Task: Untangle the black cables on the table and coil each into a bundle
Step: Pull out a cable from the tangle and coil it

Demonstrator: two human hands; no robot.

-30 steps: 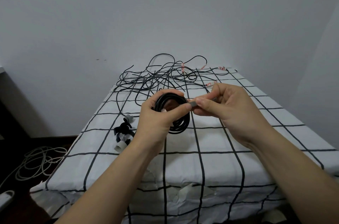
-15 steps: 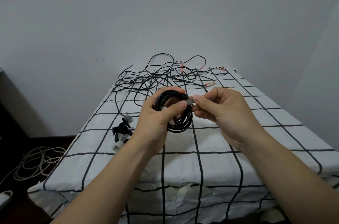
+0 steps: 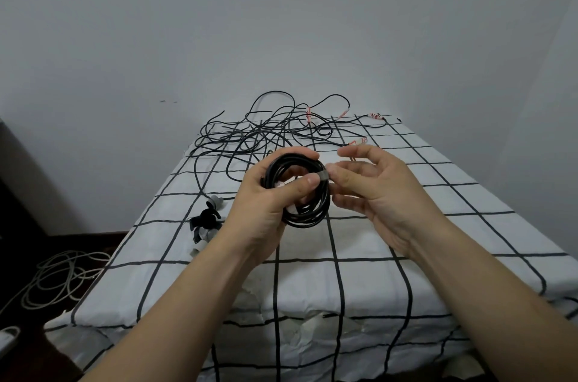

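Cable coil (image 3: 308,216), one, in left hand (image 3: 266,204), right hand (image 3: 386,193) beside

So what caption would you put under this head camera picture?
Left hand grips a coiled black cable, right hand open beside its grey band; tangled cables lie behind.

Glossy black cable coil (image 3: 308,215) above matt, creased checked cloth (image 3: 359,259).
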